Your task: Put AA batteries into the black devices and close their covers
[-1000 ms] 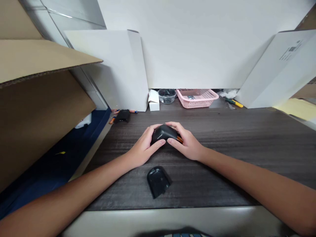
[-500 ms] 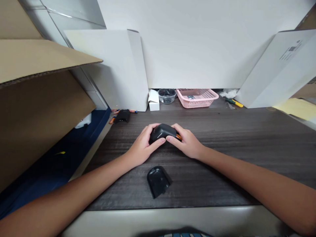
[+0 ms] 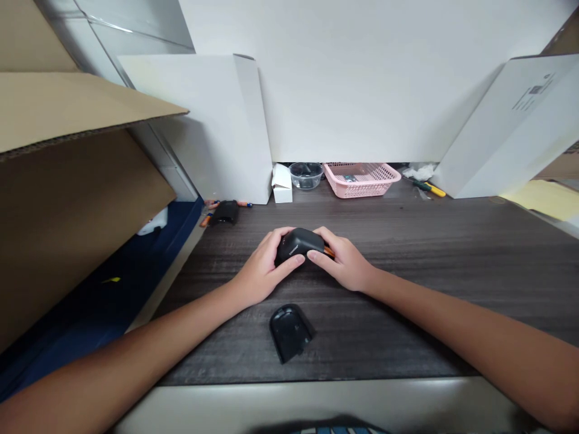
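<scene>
My left hand and my right hand hold a black rounded plastic casing between them, just above the dark wooden table. Small light lettering marks its front. The left fingers wrap its left end, while the right thumb and fingers clasp its right end, where something orange shows. The underside is hidden, and the thumbs lie close together along the near side. Nearer to me, a black U-shaped plastic cover lies on the table with its hollow side up.
At the back stand a white carton, a clear round tub and a pink basket. A yellow-handled tool lies right of them. Back left are a black part and orange sticks. A cardboard box borders the left.
The casing and both hands have shifted very slightly to the right. The grip looks much the same, and the cover on the table has not moved.
</scene>
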A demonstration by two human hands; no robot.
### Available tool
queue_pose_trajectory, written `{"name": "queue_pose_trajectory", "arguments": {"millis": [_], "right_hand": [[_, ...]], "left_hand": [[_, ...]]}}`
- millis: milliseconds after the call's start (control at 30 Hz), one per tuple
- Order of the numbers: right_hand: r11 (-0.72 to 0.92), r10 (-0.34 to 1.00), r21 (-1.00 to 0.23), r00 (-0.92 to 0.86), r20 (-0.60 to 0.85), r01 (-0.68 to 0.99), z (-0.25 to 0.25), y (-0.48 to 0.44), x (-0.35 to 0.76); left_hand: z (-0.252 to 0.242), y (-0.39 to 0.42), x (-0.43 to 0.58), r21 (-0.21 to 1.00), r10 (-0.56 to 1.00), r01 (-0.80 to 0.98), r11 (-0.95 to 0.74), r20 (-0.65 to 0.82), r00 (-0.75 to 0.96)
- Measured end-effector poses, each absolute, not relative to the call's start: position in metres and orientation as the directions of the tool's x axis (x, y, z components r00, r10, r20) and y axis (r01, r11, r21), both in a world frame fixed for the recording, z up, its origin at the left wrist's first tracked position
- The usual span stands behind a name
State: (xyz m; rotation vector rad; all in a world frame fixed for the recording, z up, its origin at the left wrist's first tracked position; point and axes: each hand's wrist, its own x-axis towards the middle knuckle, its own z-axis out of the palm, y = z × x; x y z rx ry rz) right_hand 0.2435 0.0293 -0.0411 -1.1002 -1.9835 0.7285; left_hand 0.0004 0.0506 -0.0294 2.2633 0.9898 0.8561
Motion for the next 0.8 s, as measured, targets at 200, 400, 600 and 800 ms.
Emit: {"name": "queue_pose_trajectory", "arguments": {"millis": [200,400,600,800], "right_hand": [[0.450,0.888,-0.764,-0.325,0.326,0.463,-0.0406,0.0303,0.2423],[0.473,0.874,-0.763,-0.339,0.347,0.441,-0.0386,0.0286,0.2424],[0.495,0.864,-0.735,-0.354,0.359,0.463,-0.0367,0.0273,0.2426],[0.512,0.858,-0.689,-0.350,0.376,0.514,-0.0371,0.0264,0.2418]], "left_hand": [[-0.0308,0.0547,-0.0016,0.601,0.735,0.454,-0.658,0.380,0.561],[-0.0307,0.0578,-0.0029,0.535,0.706,0.473,-0.700,0.416,0.573],[-0.0296,0.0568,-0.0035,0.527,0.693,0.463,-0.713,0.425,0.583],[-0.0280,0.0560,-0.0027,0.532,0.694,0.461,-0.710,0.423,0.582]]}}
